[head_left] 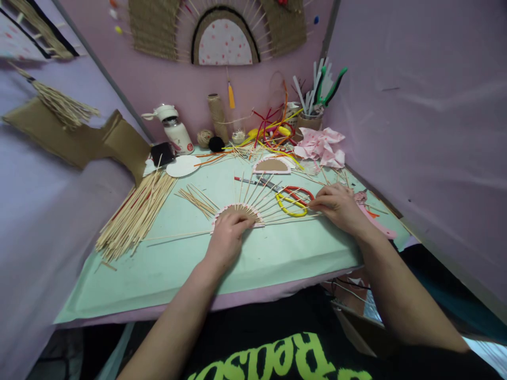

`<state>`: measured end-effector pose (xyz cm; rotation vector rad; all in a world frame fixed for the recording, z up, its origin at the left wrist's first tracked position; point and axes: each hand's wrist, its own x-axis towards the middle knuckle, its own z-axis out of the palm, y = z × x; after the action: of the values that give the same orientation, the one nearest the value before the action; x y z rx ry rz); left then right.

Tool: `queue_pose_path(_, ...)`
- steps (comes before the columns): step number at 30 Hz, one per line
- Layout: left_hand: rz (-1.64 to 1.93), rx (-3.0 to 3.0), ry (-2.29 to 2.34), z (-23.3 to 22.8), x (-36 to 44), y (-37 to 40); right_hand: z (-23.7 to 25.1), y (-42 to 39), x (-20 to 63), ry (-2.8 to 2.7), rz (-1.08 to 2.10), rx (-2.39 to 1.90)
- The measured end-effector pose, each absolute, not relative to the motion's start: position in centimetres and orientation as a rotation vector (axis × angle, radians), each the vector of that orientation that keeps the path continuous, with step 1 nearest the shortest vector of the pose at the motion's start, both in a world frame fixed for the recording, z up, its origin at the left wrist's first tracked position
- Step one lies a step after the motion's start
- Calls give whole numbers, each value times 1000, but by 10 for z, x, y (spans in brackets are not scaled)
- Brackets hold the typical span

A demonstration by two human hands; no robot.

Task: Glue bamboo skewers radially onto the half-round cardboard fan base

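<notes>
Left hand (226, 235): fingers close together, laid over a pink-edged cardboard half-disc (230, 210) on the green tabletop (277, 256); whether it grips the edge, I cannot tell. Right hand (335, 206): thumb and fingertips pinched, apparently on the outer end of one of the fanned sticks (253, 194); which one, too small to make out. Half-disc: lower middle hidden under the left hand. Scissors (277, 186): partly covered by sticks.
</notes>
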<state>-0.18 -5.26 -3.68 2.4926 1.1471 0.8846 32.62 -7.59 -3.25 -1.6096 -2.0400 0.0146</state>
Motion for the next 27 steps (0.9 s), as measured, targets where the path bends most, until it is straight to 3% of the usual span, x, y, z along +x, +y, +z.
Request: queue_pose_path(27,929,2674,1073,-40,-3,-50,-38,-71,326,-2076,52,-1581)
